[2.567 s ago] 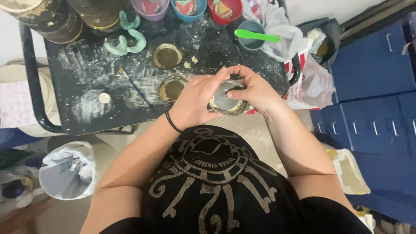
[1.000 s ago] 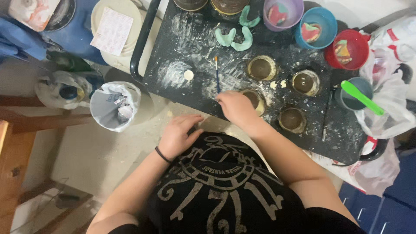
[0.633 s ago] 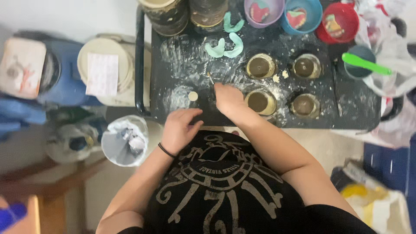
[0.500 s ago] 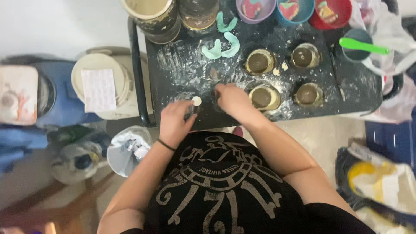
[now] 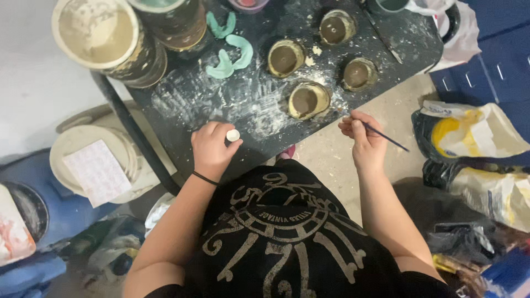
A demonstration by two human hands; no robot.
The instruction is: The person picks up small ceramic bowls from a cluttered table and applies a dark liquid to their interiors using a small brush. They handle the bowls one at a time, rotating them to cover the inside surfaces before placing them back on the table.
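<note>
My left hand (image 5: 211, 149) rests at the near edge of the black powder-dusted tray (image 5: 221, 99) and pinches a small white round disc (image 5: 233, 135) between thumb and fingers. My right hand (image 5: 363, 138) is off the tray's near right edge and holds a thin dark brush (image 5: 386, 137) that points down to the right. Several small round metal cups (image 5: 308, 100) with brownish filling stand on the tray just beyond my hands. Two mint-green curved casts (image 5: 229, 55) lie further back.
Large stained buckets (image 5: 102, 36) stand at the tray's far left. A lidded white pail with a paper sheet (image 5: 96, 165) sits on the floor to the left. Bags (image 5: 475, 143) lie on the floor to the right, beside blue drawers (image 5: 491, 60).
My left hand has picked up the white disc from the tray. My right hand left the cups, took the brush and pulled back to the right. The view shifted right.
</note>
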